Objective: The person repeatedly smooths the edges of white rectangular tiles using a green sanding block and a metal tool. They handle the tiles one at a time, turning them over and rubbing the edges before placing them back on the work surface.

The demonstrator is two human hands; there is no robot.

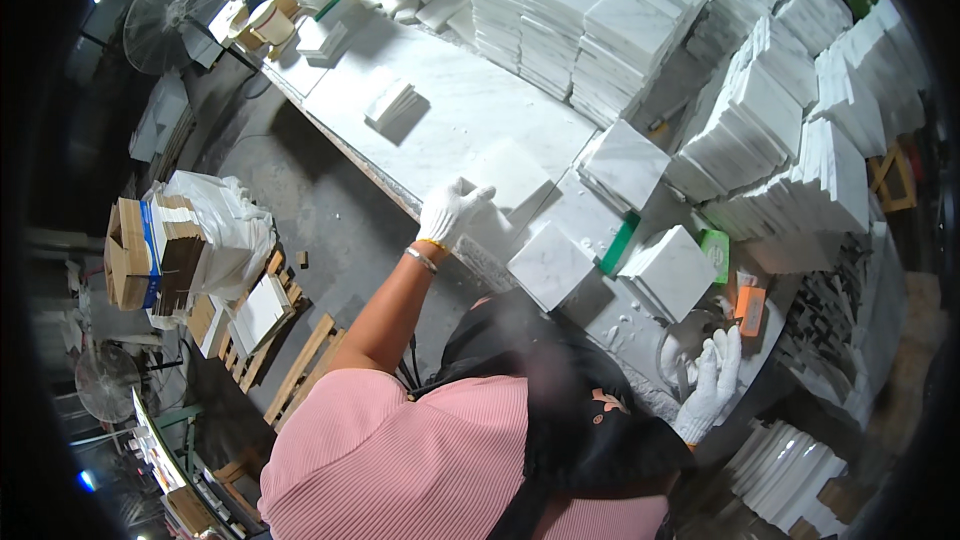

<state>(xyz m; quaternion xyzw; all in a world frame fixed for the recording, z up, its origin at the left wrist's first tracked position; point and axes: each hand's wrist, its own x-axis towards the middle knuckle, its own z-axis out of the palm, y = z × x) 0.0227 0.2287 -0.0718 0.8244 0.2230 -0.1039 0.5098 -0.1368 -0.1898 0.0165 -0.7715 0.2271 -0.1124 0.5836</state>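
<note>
1. Left hand (pixel 452 210) in a white work glove, arm stretched out fwd, w/ a thin metal bangle and a yellow band at the wrist. Its fingers (pixel 478 196) are spread and curl over the near-left edge of a square white marble tile (pixel 512 180) lying flat on the long white marble-topped worktop (pixel 440 110).
2. That tile sits near the worktop's front edge, just left of a loose cluster of other white square tiles.
3. Right hand (pixel 708 385), also white-gloved, is low at the right end of the worktop. Fingers point up, loosely together; can't tell if they grip anything. They're just below a small orange block (pixel 750 308).
4. Between the hands: a grey-veined white tile (pixel 551 266) flat near the edge, a second tilted white tile (pixel 672 270) beside it, and a green strip (pixel 619 244) between the two.
5. A small green pad (pixel 716 252) lies just right of the tilted tile.
6. Behind: tall stacks of white marble tiles (pixel 600 20) across the back and right of the worktop; a small low tile stack (pixel 392 103) stands alone further left.
7. Floor on the left: wooden pallet (pixel 262 325) w/ cardboard and plastic-wrapped goods; a round cage fan (pixel 178 12) stands at top left.
</note>
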